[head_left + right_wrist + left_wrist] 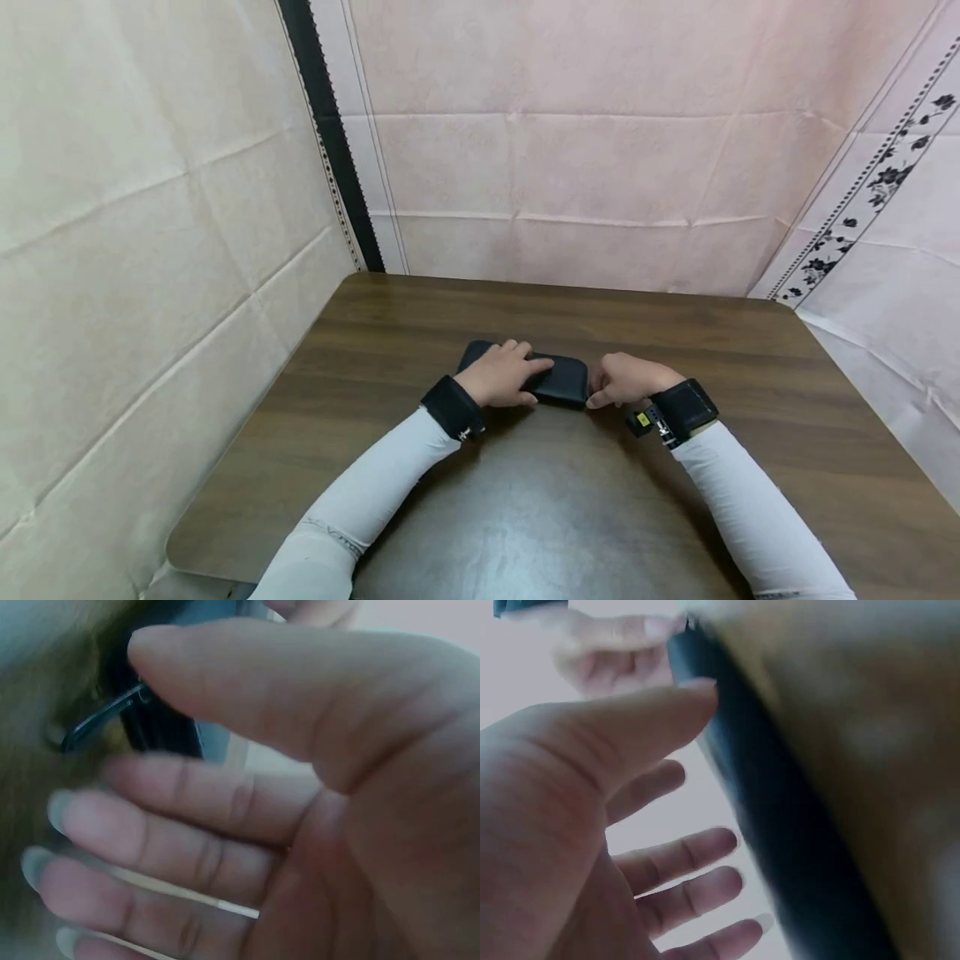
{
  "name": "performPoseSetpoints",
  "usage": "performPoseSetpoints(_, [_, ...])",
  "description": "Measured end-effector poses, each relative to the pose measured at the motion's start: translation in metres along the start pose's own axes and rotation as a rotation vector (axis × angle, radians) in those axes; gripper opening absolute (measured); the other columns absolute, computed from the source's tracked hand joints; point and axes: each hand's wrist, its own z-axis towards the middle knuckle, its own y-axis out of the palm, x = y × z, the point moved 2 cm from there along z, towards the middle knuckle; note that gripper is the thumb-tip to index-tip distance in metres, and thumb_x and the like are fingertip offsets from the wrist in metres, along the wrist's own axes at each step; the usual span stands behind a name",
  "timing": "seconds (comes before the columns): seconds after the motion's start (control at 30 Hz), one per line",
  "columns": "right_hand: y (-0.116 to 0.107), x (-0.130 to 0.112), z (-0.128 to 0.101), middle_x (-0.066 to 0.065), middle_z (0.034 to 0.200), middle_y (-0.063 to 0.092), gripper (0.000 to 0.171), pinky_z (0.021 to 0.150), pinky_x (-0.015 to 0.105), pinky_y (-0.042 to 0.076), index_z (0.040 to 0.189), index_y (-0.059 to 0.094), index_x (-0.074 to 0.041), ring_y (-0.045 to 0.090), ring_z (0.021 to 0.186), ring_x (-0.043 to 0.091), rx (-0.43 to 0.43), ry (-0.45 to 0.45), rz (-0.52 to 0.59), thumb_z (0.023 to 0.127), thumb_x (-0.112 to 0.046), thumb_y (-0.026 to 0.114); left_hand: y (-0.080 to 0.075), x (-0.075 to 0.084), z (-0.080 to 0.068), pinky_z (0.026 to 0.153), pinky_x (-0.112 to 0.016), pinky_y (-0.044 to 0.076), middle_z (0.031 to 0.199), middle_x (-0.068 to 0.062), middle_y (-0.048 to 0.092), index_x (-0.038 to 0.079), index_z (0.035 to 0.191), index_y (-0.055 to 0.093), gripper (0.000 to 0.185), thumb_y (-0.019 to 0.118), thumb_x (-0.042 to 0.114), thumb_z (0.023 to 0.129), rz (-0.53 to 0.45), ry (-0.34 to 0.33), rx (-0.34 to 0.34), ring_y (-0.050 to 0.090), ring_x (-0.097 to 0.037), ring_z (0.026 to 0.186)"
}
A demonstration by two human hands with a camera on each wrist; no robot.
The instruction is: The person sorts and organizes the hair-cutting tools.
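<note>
Head view takes in pale pink and cream paper sheets (600,167) hung as walls on three sides, one with a black floral border at the right. Below them stands the dark brown wooden table (750,400) with rounded corners, and two white-sleeved arms reach onto it from the near edge, each with a black wrist strap.

At the middle of the table lies a flat black rectangular pouch with rounded corners (564,382), flat on the wood, its long side running left to right.

The left hand (501,375) lies over the left half of the pouch, fingers spread across its top and thumb at the near edge; in the left wrist view the fingers are straight and relaxed beside the pouch (780,825), the thumb tip touching its dark edge, so this grip is loose and open rather than clamped.

The right hand (624,379) meets the right end of the pouch. In the right wrist view its thumb and fingers (187,825) close toward a small dark zipper pull (105,716) at that end; whether this grip actually pinches the pull cannot be told.
</note>
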Motion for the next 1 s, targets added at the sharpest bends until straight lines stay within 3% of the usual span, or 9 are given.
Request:
performPoseSetpoints(0.07, [-0.001, 0.000, -0.001, 0.003, 0.083, 0.069, 0.039, 0.068, 0.033, 0.053, 0.114, 0.070, -0.001, 0.064, 0.075, 0.018, 0.029, 0.023, 0.009, 0.092, -0.032, 0.079, -0.001, -0.018, -0.002, 0.120, -0.052, 0.036, 0.158, -0.013, 0.042, 0.031, 0.164, 0.032, 0.084, 0.072, 0.055, 0.094, -0.049, -0.038, -0.009, 0.040, -0.032, 0.145])
performPoseSetpoints(0.13, [-0.002, -0.002, -0.001, 0.013, 0.106, 0.072, 0.071, 0.081, 0.041, 0.056, 0.140, 0.053, 0.005, 0.068, 0.094, 0.025, 0.061, 0.026, 0.026, 0.091, -0.038, 0.080, -0.001, -0.037, -0.006, 0.123, -0.058, 0.028, 0.165, -0.017, 0.032, 0.031, 0.166, 0.024, 0.094, 0.075, 0.056, 0.091, -0.098, -0.093, -0.035, 0.029, -0.037, 0.153])
performPoseSetpoints(0.2, [-0.001, -0.006, 0.001, 0.024, 0.139, 0.060, 0.099, 0.102, 0.051, 0.051, 0.157, 0.029, 0.007, 0.061, 0.125, 0.035, 0.087, 0.021, 0.046, 0.089, -0.043, 0.081, -0.002, -0.054, -0.010, 0.125, -0.062, 0.020, 0.170, -0.018, 0.022, 0.033, 0.167, 0.018, 0.101, 0.077, 0.057, 0.089, -0.164, -0.154, -0.089, 0.018, -0.040, 0.158])
performPoseSetpoints(0.27, [0.002, -0.012, 0.004, 0.029, 0.160, 0.040, 0.110, 0.115, 0.058, 0.040, 0.162, 0.017, 0.004, 0.044, 0.146, 0.042, 0.097, -0.002, 0.061, 0.088, -0.046, 0.082, -0.001, -0.069, -0.015, 0.125, -0.064, 0.018, 0.173, -0.017, 0.015, 0.034, 0.168, 0.015, 0.105, 0.079, 0.057, 0.087, -0.230, -0.201, -0.149, 0.014, -0.042, 0.159])
performPoseSetpoints(0.37, [0.007, -0.019, 0.010, 0.027, 0.168, 0.024, 0.114, 0.121, 0.060, 0.031, 0.164, 0.013, 0.001, 0.029, 0.154, 0.043, 0.101, -0.028, 0.047, 0.087, -0.043, 0.084, 0.002, -0.081, -0.020, 0.123, -0.063, 0.027, 0.174, -0.014, 0.014, 0.034, 0.167, 0.017, 0.105, 0.081, 0.053, 0.086, -0.310, -0.235, -0.209, 0.019, -0.041, 0.158])
performPoseSetpoints(0.53, [0.012, -0.023, 0.017, 0.026, 0.164, 0.034, 0.106, 0.120, 0.058, 0.035, 0.163, 0.022, 0.002, 0.036, 0.151, 0.043, 0.154, -0.052, -0.046, 0.086, -0.034, 0.086, 0.005, -0.084, -0.019, 0.116, -0.056, 0.040, 0.170, -0.013, 0.024, 0.028, 0.166, 0.026, 0.097, 0.081, 0.045, 0.088, -0.360, -0.208, -0.226, 0.033, -0.036, 0.152])
performPoseSetpoints(0.63, [0.013, -0.022, 0.019, 0.026, 0.162, 0.038, 0.101, 0.119, 0.058, 0.037, 0.161, 0.027, 0.001, 0.040, 0.149, 0.042, 0.181, -0.053, -0.085, 0.086, -0.031, 0.086, 0.004, -0.080, -0.018, 0.116, -0.054, 0.041, 0.169, -0.016, 0.026, 0.024, 0.166, 0.028, 0.096, 0.081, 0.045, 0.089, -0.340, -0.210, -0.230, 0.035, -0.035, 0.152])
performPoseSetpoints(0.87, [0.007, -0.013, 0.013, 0.023, 0.162, 0.040, 0.099, 0.119, 0.058, 0.036, 0.161, 0.031, -0.001, 0.040, 0.149, 0.041, 0.178, -0.041, -0.031, 0.083, -0.021, 0.089, -0.003, -0.062, -0.017, 0.114, -0.051, 0.044, 0.158, -0.018, 0.040, 0.020, 0.164, 0.033, 0.096, 0.081, 0.050, 0.087, -0.274, -0.208, -0.223, 0.045, -0.034, 0.144])
performPoseSetpoints(1.0, [0.005, -0.009, 0.010, 0.024, 0.161, 0.042, 0.099, 0.118, 0.059, 0.037, 0.159, 0.034, 0.001, 0.041, 0.148, 0.043, 0.165, -0.037, -0.036, 0.080, -0.017, 0.090, -0.002, -0.054, -0.015, 0.114, -0.050, 0.044, 0.162, -0.018, 0.037, 0.019, 0.164, 0.032, 0.097, 0.079, 0.054, 0.088, -0.249, -0.197, -0.225, 0.044, -0.034, 0.146])
